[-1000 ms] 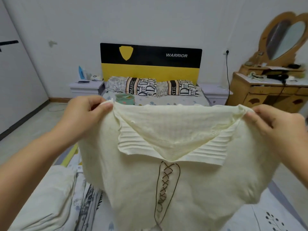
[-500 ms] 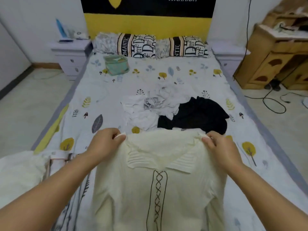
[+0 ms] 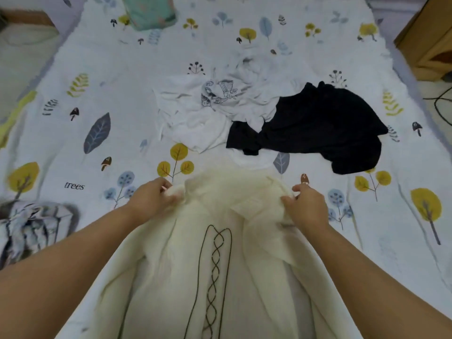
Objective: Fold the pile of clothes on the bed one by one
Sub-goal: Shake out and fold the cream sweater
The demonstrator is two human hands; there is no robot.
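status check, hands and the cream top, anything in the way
Both hands gripping: left hand, right hand on the shoulders of the cream top. Top spread on the bed sheet. White shirt and black garment lie just beyond the collar.

A bed [image 3: 73, 69] fills nearly the whole frame, covered by a white sheet printed with yellow trees, grey-blue leaves, small mushrooms and the word "trees" at lower left. In the upper right corner stands a wooden cabinet [image 3: 425, 42], and below it a black cable [image 3: 440, 106] curls over pale floor [image 3: 437, 86]. More pale floor shows at the upper left edge. The light is soft and even.
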